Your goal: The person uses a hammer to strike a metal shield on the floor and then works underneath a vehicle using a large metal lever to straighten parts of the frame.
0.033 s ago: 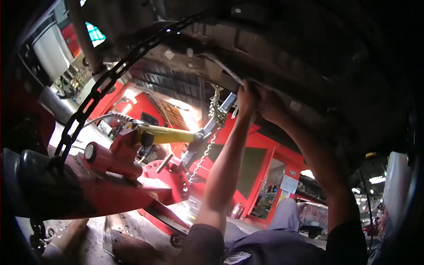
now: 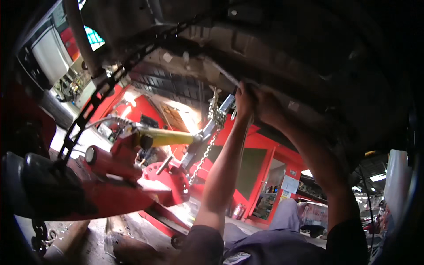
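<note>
Both my arms reach up beneath the dark underside of a vehicle (image 2: 282, 53). My left hand (image 2: 244, 100) is closed round the lower end of a long, slim metal bar (image 2: 226, 74). Right beside it, my right hand (image 2: 268, 108) is closed too, its fingers mostly hidden, and it seems to grip the same bar. The bar slants up and left to the underbody; shadow and blur hide its far end, so I cannot tell what it fits onto.
A dark chain (image 2: 92, 108) runs from a red frame machine (image 2: 128, 194) up to the vehicle. Left of my arms stand its yellow cylinder (image 2: 168, 136) and a light chain (image 2: 205, 154) on a metal post (image 2: 226, 104). A red wall (image 2: 251, 148) stands behind.
My hands and the bar have shifted slightly to the left. The dark chain looks blurred and has moved a little.
</note>
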`<control>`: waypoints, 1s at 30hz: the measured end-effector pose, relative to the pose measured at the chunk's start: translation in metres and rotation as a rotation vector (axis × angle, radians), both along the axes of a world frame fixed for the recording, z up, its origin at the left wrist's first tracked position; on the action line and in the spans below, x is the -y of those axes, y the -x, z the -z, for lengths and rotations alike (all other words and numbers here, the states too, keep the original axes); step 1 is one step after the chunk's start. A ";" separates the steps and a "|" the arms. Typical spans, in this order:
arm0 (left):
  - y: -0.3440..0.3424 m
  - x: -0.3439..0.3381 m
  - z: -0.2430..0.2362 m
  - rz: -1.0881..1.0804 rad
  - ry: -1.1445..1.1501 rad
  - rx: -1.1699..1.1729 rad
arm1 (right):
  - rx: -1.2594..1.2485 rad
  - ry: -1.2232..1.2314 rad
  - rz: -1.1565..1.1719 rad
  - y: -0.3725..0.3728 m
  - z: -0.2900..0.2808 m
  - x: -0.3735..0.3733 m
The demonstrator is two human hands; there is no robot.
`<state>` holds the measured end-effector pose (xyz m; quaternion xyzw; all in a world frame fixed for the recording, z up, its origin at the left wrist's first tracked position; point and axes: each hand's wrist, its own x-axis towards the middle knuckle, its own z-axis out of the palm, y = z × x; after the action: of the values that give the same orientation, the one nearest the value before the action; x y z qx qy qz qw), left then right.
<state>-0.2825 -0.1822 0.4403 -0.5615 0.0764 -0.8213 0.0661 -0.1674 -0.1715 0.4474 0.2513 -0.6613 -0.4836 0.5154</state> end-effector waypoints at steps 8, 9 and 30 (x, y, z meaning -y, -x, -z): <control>-0.045 -0.011 0.040 0.176 -0.620 0.171 | 0.094 -0.170 0.176 -0.021 0.004 0.022; -0.046 -0.015 0.035 0.180 -0.612 0.167 | 0.129 -0.190 0.225 -0.024 0.004 0.028; -0.022 -0.018 0.013 -0.151 -0.641 0.351 | 0.106 -0.178 0.245 0.001 -0.024 0.008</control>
<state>-0.2606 -0.1646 0.4270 -0.3669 0.2757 -0.8322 0.3112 -0.1685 -0.1796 0.4715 0.2385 -0.6678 -0.5855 0.3929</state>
